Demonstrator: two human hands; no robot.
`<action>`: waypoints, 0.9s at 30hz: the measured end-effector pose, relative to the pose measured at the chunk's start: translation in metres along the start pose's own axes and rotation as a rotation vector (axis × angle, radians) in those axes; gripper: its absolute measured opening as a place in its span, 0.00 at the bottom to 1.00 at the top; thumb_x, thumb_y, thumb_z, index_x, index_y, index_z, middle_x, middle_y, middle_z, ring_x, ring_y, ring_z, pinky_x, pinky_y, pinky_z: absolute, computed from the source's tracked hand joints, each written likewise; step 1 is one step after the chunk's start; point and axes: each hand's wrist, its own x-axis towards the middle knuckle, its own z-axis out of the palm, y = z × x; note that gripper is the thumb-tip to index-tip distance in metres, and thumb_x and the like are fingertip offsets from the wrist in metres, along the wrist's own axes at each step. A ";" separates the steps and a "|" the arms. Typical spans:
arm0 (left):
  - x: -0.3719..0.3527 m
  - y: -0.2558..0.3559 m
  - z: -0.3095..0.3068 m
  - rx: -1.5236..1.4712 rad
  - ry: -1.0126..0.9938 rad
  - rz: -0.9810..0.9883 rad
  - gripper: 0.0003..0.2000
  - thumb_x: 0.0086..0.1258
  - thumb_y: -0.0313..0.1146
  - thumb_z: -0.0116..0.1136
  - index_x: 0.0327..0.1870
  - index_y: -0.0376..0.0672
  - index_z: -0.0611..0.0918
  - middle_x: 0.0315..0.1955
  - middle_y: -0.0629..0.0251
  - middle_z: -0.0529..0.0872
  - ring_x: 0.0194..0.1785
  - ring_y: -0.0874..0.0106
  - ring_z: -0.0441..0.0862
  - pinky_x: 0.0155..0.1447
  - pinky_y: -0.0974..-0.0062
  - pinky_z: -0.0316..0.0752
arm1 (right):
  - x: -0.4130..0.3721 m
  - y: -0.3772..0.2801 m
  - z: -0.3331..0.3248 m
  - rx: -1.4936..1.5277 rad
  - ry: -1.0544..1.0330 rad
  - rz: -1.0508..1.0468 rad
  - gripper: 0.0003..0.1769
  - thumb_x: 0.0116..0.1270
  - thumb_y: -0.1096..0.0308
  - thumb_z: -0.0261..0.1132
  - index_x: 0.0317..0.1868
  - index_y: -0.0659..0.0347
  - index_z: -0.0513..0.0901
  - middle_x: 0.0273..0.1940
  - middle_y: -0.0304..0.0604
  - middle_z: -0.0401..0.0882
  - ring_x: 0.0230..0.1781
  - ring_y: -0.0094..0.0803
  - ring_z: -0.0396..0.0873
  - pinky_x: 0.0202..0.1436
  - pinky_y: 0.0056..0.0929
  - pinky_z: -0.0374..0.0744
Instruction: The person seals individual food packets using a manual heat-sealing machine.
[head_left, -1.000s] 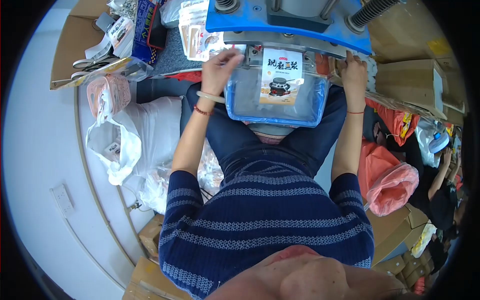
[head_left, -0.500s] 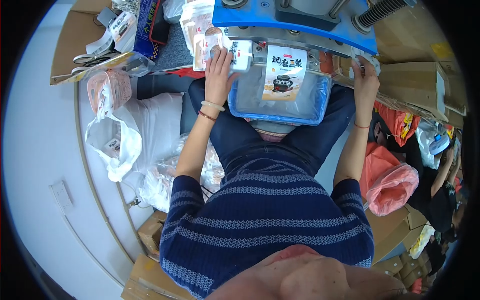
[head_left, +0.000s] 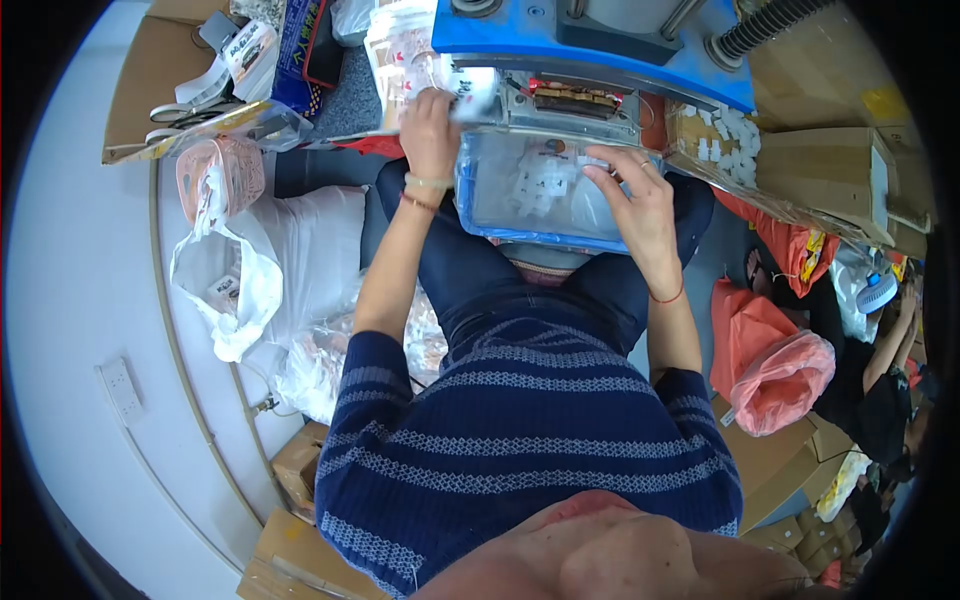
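Observation:
My left hand [head_left: 432,135] has its fingers curled at the lower edge of the stack of printed pouches [head_left: 396,60], beside a blurred white pouch [head_left: 474,90]; its exact hold is hidden. Over the right part of the blue-rimmed tray [head_left: 470,222], my right hand [head_left: 636,200] pinches a small white piece between thumb and fingers. Below the hands' level, a printed pouch lies partly visible in the tray. The blue press [head_left: 600,45] stands just beyond, with a metal strip under it.
Small white pieces [head_left: 722,140] lie on cardboard to the right of the press. Scissors [head_left: 180,125] are at the upper left, above a pink basket [head_left: 218,180]. Red bags [head_left: 770,370] stand at the right, near another person's arm [head_left: 893,335].
My right hand has moved left from the white pieces to above the tray. The pouch that stood upright at the press is no longer there. My left hand's fingers have curled.

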 end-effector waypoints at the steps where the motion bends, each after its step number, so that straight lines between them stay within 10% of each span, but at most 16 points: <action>1: -0.004 0.011 -0.010 -0.124 -0.012 0.035 0.20 0.53 0.21 0.63 0.50 0.40 0.82 0.50 0.60 0.84 0.58 0.58 0.78 0.61 0.60 0.72 | 0.003 0.002 -0.002 0.002 0.009 0.004 0.13 0.64 0.72 0.70 0.49 0.62 0.85 0.43 0.46 0.84 0.38 0.35 0.81 0.43 0.29 0.79; 10: -0.007 0.021 -0.051 -0.514 0.008 -0.157 0.15 0.57 0.15 0.60 0.44 0.38 0.88 0.41 0.59 0.90 0.45 0.64 0.88 0.53 0.73 0.79 | -0.015 0.011 0.022 0.131 -0.054 0.112 0.12 0.63 0.72 0.71 0.47 0.62 0.86 0.42 0.43 0.85 0.36 0.28 0.80 0.42 0.25 0.77; 12: -0.011 0.036 -0.054 -0.861 -0.198 -0.481 0.14 0.60 0.16 0.61 0.46 0.37 0.88 0.42 0.60 0.91 0.45 0.73 0.87 0.51 0.78 0.79 | -0.010 0.009 0.025 0.124 -0.035 0.046 0.12 0.63 0.73 0.72 0.47 0.62 0.86 0.42 0.43 0.85 0.36 0.28 0.80 0.42 0.24 0.77; 19: 0.006 0.091 -0.080 -1.040 -0.458 -0.442 0.10 0.66 0.25 0.68 0.47 0.35 0.88 0.39 0.66 0.90 0.41 0.83 0.82 0.46 0.84 0.77 | 0.035 -0.040 -0.009 0.007 0.091 -0.301 0.11 0.62 0.75 0.71 0.46 0.65 0.85 0.42 0.46 0.85 0.41 0.39 0.82 0.47 0.30 0.80; 21: 0.011 0.093 -0.086 -1.038 -0.523 -0.424 0.10 0.67 0.28 0.69 0.47 0.35 0.88 0.38 0.66 0.90 0.41 0.83 0.82 0.46 0.84 0.77 | 0.045 -0.035 -0.024 -0.068 -0.041 -0.288 0.10 0.64 0.73 0.70 0.46 0.64 0.85 0.42 0.47 0.85 0.42 0.41 0.82 0.47 0.31 0.80; 23: 0.019 0.083 -0.086 -1.047 -1.077 -0.651 0.10 0.68 0.31 0.69 0.46 0.36 0.89 0.39 0.64 0.90 0.40 0.83 0.82 0.45 0.84 0.77 | 0.045 -0.029 -0.036 -0.174 -0.272 -0.243 0.10 0.68 0.68 0.66 0.46 0.63 0.85 0.44 0.49 0.85 0.46 0.46 0.82 0.49 0.35 0.79; 27: -0.006 0.080 -0.044 -1.554 -1.096 -0.773 0.13 0.69 0.29 0.67 0.50 0.30 0.86 0.41 0.61 0.90 0.44 0.77 0.86 0.48 0.80 0.80 | 0.042 0.010 -0.028 -0.013 -0.332 0.011 0.15 0.70 0.63 0.65 0.51 0.64 0.83 0.46 0.52 0.85 0.45 0.51 0.84 0.48 0.35 0.80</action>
